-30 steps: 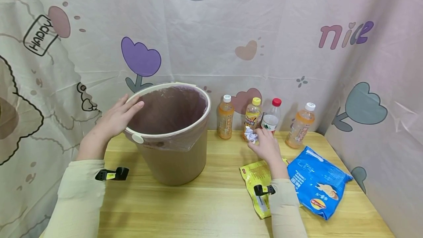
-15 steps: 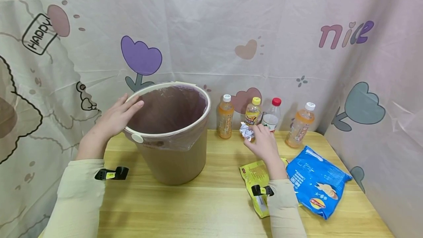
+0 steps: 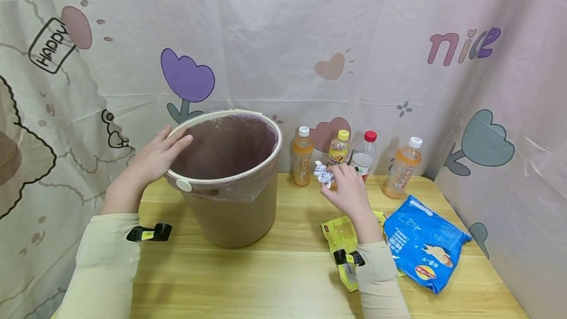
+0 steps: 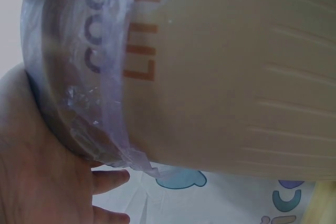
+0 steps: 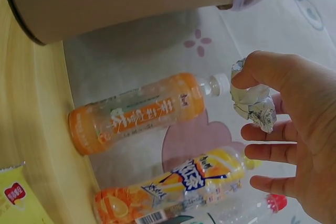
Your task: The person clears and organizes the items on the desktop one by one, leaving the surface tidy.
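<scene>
A crumpled white paper ball is pinched between thumb and fingers of my right hand, in front of the yellow-capped bottle. In the right wrist view the paper sits against the thumb and index finger, the other fingers apart. My left hand rests with extended fingers on the left rim of a brown bin lined with clear plastic. The left wrist view shows that hand against the bin's lined edge.
Behind and right stand an orange bottle with white cap, a red-capped bottle and another orange bottle. A yellow packet and a blue packet lie on the wooden table, nearer the front.
My right hand has moved slightly left with the paper ball, from in front of the yellow-capped bottle toward the gap left of it. The left hand has stayed on the bin rim.
</scene>
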Available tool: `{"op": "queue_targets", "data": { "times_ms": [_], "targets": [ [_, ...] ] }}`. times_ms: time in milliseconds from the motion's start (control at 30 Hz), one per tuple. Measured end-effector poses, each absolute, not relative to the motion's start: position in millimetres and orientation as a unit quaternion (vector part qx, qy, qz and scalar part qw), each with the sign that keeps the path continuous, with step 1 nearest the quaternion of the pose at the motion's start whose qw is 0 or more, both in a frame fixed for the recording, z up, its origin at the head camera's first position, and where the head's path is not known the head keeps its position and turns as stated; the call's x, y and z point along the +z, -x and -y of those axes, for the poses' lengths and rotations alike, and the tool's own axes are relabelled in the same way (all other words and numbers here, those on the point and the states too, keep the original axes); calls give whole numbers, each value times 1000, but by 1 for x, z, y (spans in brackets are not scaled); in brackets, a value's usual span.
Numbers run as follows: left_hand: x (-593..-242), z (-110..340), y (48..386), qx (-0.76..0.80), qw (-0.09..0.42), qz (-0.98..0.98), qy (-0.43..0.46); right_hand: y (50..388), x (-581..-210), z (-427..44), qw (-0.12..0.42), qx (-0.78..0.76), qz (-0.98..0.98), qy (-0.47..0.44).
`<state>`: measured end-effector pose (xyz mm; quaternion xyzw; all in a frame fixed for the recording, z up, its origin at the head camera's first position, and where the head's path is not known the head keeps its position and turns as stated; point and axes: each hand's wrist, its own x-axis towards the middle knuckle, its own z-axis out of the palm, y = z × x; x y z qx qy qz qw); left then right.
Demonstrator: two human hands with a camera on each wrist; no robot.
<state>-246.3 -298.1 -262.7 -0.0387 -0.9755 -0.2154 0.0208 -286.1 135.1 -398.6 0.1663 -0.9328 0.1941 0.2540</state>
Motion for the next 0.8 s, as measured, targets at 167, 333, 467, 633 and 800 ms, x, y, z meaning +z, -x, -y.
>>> {"op": "queue_targets", "data": {
  "times_ms": [167, 333, 467, 633, 800],
  "targets": [
    [-262, 298, 245, -218, 20, 975, 38, 281, -394, -130, 269, 194, 926, -179],
    [-262, 298, 245, -220, 19, 975, 38, 277, -390, -125, 285, 193, 919, -192],
    [-262, 297, 245, -221, 21, 974, 39, 275, -387, -122, 298, 189, 913, -203],
    [-261, 296, 245, -223, 21, 974, 41, 272, -383, -117, 312, 189, 907, -211],
    [-261, 296, 244, -223, 20, 974, 42, 270, -378, -112, 320, 196, 901, -219]
  ]
}}
